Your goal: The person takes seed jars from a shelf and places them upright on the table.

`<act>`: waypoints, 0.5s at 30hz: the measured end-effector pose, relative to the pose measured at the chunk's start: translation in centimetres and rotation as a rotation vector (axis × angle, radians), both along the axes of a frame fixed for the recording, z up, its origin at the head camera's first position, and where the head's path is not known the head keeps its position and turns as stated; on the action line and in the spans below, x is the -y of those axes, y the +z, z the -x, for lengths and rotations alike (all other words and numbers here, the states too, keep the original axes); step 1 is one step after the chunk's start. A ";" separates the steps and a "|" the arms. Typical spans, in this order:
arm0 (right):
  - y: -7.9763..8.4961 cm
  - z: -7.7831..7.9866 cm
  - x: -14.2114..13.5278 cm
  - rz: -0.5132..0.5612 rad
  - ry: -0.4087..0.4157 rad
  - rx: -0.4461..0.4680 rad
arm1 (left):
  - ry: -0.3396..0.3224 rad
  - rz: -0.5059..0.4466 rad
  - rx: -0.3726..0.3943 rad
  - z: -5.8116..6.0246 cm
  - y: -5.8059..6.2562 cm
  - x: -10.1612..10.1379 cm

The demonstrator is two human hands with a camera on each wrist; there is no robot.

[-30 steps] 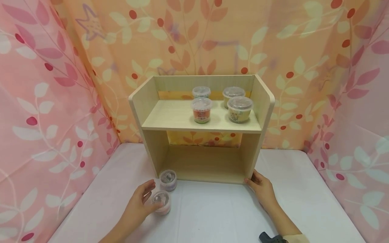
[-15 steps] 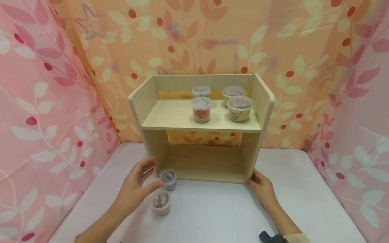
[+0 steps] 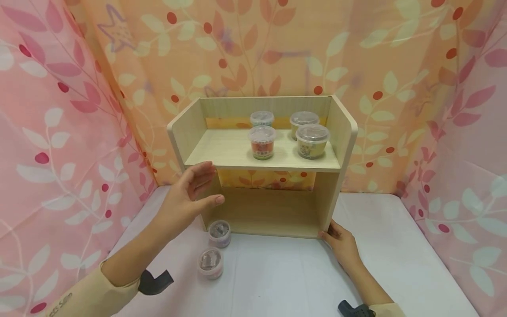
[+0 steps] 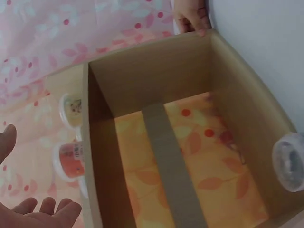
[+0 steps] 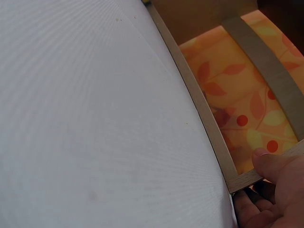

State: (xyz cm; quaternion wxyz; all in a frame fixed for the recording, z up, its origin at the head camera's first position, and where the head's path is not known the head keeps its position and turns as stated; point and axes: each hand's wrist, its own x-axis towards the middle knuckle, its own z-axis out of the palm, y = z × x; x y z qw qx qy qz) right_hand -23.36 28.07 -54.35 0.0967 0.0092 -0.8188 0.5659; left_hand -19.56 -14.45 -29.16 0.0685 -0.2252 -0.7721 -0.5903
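A pale wooden two-tier shelf [image 3: 222, 152] stands on the white table. My left hand [image 3: 184, 202] is raised before its left side near the upper board, fingers spread from the thumb and holding nothing. At the bottom right corner, my right hand [image 3: 343, 247] grips the side panel, thumb on the inner side and fingers outside, as the right wrist view shows. On the upper board sit an orange-labelled lidded tub [image 3: 262, 149], a yellowish tub [image 3: 312, 147], another yellowish tub [image 3: 304, 119] and a bluish tub [image 3: 262, 116] behind.
By the shelf's front left corner stands a purplish lidded tub [image 3: 219, 234]. Nearer lies a pinkish tub [image 3: 211, 266] on the white tabletop [image 3: 277, 281]. An orange floral curtain [image 3: 253, 53] hangs behind, with a pink curtain [image 3: 51, 176] on the left and another on the right.
My left hand has risen from beside the two tubs on the table up to the height of the upper board. The right hand and all the tubs have stayed put.
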 end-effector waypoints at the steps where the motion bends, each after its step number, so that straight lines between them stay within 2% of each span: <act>1: 0.0 0.0 0.0 -0.005 -0.001 0.001 | -0.005 -0.005 0.007 0.2 0.5 -0.3; 9: -0.1 0.0 0.0 -0.018 -0.003 -0.004 | -0.050 -0.037 0.056 3.1 4.2 -2.6; 15: 0.1 -0.1 0.0 -0.011 -0.003 0.005 | -0.059 0.008 0.055 5.2 6.0 -3.7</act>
